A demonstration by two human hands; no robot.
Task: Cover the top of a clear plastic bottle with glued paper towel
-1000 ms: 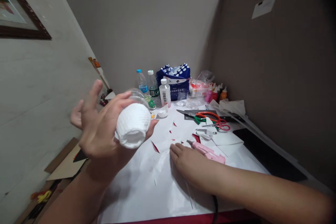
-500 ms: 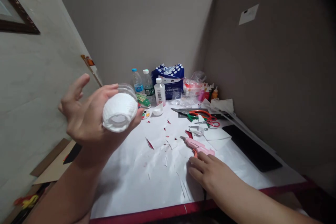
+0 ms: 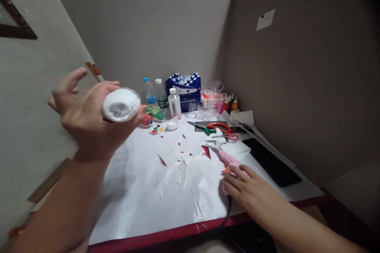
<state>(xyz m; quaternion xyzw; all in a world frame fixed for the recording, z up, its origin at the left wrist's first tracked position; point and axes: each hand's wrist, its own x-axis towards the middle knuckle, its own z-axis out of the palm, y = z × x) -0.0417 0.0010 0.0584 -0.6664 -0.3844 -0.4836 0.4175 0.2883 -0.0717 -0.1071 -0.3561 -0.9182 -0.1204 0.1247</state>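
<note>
Raised at the left, my left hand [image 3: 89, 114] is closed around a clear plastic bottle piece wrapped in white material [image 3: 122, 104]. Its round end with a hollow middle faces me, and the thumb and some fingers grip its sides while another finger sticks up free. My right hand [image 3: 245, 185] lies low over the table with its fingers over the handle of a pink hot glue gun [image 3: 228, 159] with an orange trigger [image 3: 226, 168]. The gun's nozzle points away, close to white scraps and a dark red piece [image 3: 206, 151]. A black cord [image 3: 229, 209] runs from the handle.
Orange-handled scissors [image 3: 218, 127] and smaller red scissors [image 3: 233, 136] lie beyond the gun. A black slab [image 3: 271, 163] is at the right. Bottles [image 3: 175, 104], a blue bag [image 3: 187, 91] and paint bottles [image 3: 234, 103] stand behind. Scraps dot the white sheet [image 3: 133, 193].
The glue gun and my right hand have shifted right across the table. My left hand has tilted the wrapped piece so its end faces me more. The view has swung slightly right.
</note>
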